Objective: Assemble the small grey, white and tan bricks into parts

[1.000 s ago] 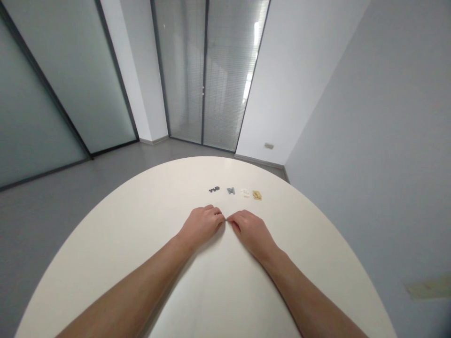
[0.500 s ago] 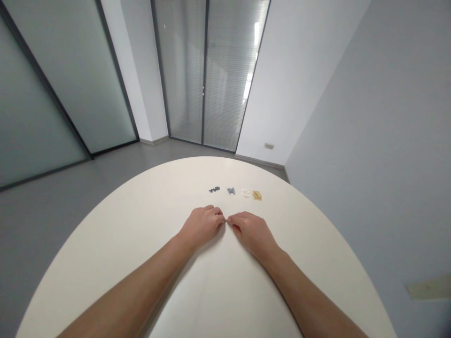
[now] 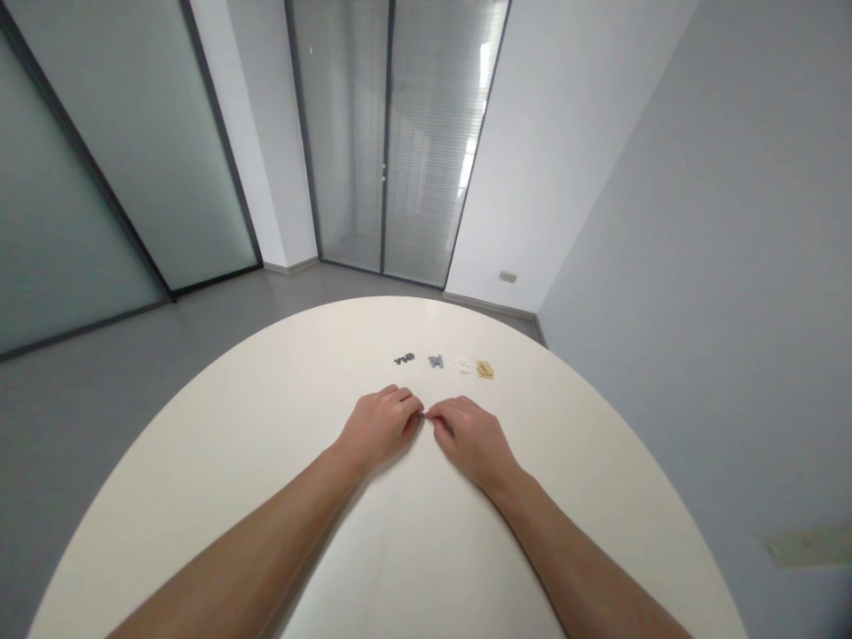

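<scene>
My left hand (image 3: 384,423) and my right hand (image 3: 471,438) rest on the white table, fingertips almost meeting. Both are closed in a pinch around a tiny grey piece (image 3: 425,415) that shows between them; most of it is hidden by the fingers, and its kind is too small to make out. Beyond the hands small parts lie in a row: dark grey pieces (image 3: 404,358), blue-grey pieces (image 3: 436,362), white pieces (image 3: 462,365) and tan-yellow pieces (image 3: 485,369).
The round white table (image 3: 219,461) fills the lower view, its curved edge dropping to a grey floor (image 3: 219,311). Behind stand glass partitions (image 3: 426,151) with dark frames. A pale wall (image 3: 732,266) rises on the right.
Both hands have shifted very slightly up and left, still pinching together. The rows of small parts have stayed in place.
</scene>
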Available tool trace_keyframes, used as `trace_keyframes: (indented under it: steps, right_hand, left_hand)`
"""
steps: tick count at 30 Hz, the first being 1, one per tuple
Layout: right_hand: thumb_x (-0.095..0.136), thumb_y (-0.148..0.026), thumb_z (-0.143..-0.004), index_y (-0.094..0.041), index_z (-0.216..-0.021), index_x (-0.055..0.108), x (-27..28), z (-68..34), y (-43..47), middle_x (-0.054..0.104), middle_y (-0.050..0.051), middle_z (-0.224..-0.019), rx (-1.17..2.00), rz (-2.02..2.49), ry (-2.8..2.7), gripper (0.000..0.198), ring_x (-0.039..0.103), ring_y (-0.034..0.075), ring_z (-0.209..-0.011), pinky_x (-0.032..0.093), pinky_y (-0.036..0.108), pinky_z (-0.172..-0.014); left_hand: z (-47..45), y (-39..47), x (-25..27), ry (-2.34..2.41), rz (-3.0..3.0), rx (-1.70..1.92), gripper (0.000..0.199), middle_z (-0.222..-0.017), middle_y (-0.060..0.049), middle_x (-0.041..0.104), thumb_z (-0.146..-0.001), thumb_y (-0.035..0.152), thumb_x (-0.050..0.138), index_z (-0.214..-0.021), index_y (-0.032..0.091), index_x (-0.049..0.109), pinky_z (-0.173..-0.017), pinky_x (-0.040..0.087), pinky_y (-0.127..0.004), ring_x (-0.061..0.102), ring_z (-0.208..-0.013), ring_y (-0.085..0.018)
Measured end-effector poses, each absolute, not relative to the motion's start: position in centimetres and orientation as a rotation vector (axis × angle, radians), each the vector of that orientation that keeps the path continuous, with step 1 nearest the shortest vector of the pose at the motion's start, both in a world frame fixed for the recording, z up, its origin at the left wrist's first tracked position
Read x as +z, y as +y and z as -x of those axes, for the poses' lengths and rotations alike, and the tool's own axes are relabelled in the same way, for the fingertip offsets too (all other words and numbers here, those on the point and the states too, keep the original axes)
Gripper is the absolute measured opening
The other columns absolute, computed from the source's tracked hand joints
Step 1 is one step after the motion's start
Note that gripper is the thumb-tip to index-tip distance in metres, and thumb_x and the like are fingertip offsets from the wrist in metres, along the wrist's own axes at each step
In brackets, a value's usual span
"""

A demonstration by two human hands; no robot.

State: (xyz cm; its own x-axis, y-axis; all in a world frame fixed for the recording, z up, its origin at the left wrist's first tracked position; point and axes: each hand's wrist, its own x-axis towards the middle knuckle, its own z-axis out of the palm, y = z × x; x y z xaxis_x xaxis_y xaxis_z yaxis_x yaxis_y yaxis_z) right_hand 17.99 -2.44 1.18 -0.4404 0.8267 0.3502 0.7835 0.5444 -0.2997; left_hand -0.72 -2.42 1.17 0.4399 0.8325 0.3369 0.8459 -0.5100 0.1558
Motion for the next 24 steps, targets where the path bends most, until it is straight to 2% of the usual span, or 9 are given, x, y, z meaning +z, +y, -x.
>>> trace_keyframes:
  steps: [7, 24]
  right_hand:
    - [0.059, -0.020, -0.089, -0.023, -0.098, 0.072, 0.97, -18.04, -2.42, 0.074, 0.003, -0.101, 0.066, 1.347, -2.286, 0.016, 0.064, 0.019, -0.099, 0.050, 0.031, -0.088]
    - [0.058, -0.019, -0.093, -0.024, -0.098, 0.074, 1.46, -18.01, -2.37, 0.074, 0.002, -0.098, 0.136, 1.352, -2.328, 0.017, 0.064, 0.018, -0.098, 0.049, 0.030, -0.086]
  left_hand:
    - [0.81, -2.48, 1.13, -1.518, 2.650, -0.639, 0.021, -0.096, -0.005, 0.071, -0.094, 0.025, 0.053, -0.094, 0.022, 0.074, -0.079, 0.050, -0.033, 0.062, -0.092, -0.021]
    - [0.82, -2.37, 1.11, -1.543, 2.684, -0.745, 0.022, -0.094, -0.003, 0.072, -0.092, 0.018, 0.054, -0.093, 0.024, 0.075, -0.079, 0.049, -0.032, 0.062, -0.089, -0.020]
